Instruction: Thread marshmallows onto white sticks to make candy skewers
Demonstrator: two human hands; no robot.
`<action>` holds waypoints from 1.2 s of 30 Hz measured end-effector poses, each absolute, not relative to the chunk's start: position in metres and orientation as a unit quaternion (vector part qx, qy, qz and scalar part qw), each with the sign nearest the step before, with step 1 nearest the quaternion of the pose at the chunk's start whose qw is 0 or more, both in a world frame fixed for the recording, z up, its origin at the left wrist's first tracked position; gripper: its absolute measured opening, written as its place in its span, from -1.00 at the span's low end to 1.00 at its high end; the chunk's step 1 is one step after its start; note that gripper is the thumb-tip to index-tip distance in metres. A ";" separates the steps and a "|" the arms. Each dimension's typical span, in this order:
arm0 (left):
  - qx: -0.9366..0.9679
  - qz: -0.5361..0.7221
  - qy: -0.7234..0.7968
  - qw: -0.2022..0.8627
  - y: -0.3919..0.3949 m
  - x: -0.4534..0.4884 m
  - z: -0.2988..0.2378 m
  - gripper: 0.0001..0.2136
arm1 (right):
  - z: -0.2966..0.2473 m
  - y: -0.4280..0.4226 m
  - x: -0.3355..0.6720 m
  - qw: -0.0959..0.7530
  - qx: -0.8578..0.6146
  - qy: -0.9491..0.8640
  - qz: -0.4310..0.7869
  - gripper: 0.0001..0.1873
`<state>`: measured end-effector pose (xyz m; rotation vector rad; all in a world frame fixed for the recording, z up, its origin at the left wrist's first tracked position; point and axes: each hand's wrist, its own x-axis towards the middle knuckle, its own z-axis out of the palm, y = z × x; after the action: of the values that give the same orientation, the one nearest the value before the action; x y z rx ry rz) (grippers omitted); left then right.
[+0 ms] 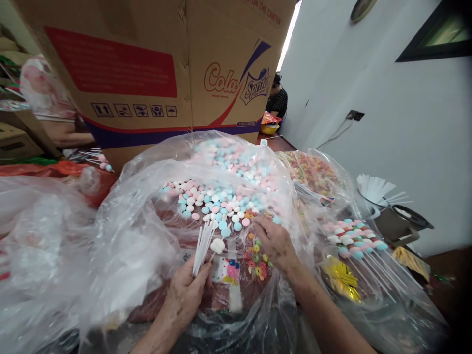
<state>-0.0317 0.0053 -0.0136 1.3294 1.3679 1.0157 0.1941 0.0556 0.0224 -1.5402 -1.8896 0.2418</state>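
My left hand point(188, 290) is closed round a bundle of white sticks point(202, 246). Beside the bundle, a white flower-shaped marshmallow point(218, 246) sits on a stick at the same hand. My right hand point(276, 246) has its fingertips drawn together at the edge of the candy pile, close to a pink marshmallow point(246, 222); whatever is between them is hidden. Pink, white and blue marshmallows point(217, 204) spill from a clear plastic bag point(147, 169). Colourful ring gummies point(260, 265) lie under and left of my right hand. A small printed packet point(227, 271) lies between my hands.
A large cardboard box point(147, 64) stands behind the bag. At right are finished candy skewers point(356, 238), gold twist ties point(341, 278), a dark jug point(396, 223), white paper strips point(376, 189) and a bag of gummies point(311, 169). Two people sit farther back.
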 end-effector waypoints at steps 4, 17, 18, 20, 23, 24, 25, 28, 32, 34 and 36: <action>0.532 0.426 0.552 0.480 0.005 -0.031 -0.016 -0.78 | 0.023 0.074 0.212 0.240 -0.625 -0.734 0.113 -0.71; 0.520 0.406 0.560 0.501 0.004 -0.032 -0.010 -0.75 | 0.037 0.086 0.210 0.105 -0.635 -0.754 0.130 -0.81; 0.520 0.405 0.560 0.501 0.004 -0.032 -0.008 -0.76 | 0.040 0.082 0.213 0.100 -0.624 -0.761 0.146 -0.80; 0.521 0.404 0.560 0.502 0.004 -0.032 -0.007 -0.77 | 0.045 0.073 0.218 0.096 -0.600 -0.775 0.173 -0.81; 0.522 0.402 0.556 0.507 0.004 -0.032 -0.009 -0.76 | 0.045 0.062 0.224 0.107 -0.562 -0.793 0.210 -0.85; 0.522 0.401 0.555 0.509 0.004 -0.032 -0.010 -0.76 | 0.043 0.060 0.225 0.109 -0.546 -0.801 0.218 -0.86; 0.521 0.402 0.554 0.509 0.004 -0.032 -0.010 -0.75 | 0.040 0.058 0.226 0.107 -0.532 -0.810 0.223 -0.86; 0.516 0.411 0.553 0.509 0.004 -0.031 -0.012 -0.74 | 0.030 0.056 0.227 0.085 -0.504 -0.836 0.202 -0.85; 0.507 0.412 0.557 0.512 0.004 -0.031 -0.015 -0.76 | 0.023 0.055 0.225 0.063 -0.508 -0.845 0.154 -0.81; 0.508 0.407 0.559 0.514 0.004 -0.031 -0.015 -0.74 | 0.025 0.055 0.223 0.063 -0.526 -0.836 0.143 -0.80; 0.509 0.408 0.557 0.515 0.003 -0.031 -0.014 -0.74 | 0.029 0.056 0.219 0.079 -0.546 -0.823 0.135 -0.79</action>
<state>-0.0312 0.0034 -0.0141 1.2231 1.3378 0.9794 0.2192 0.0557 0.0291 -1.6336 -2.4646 0.4042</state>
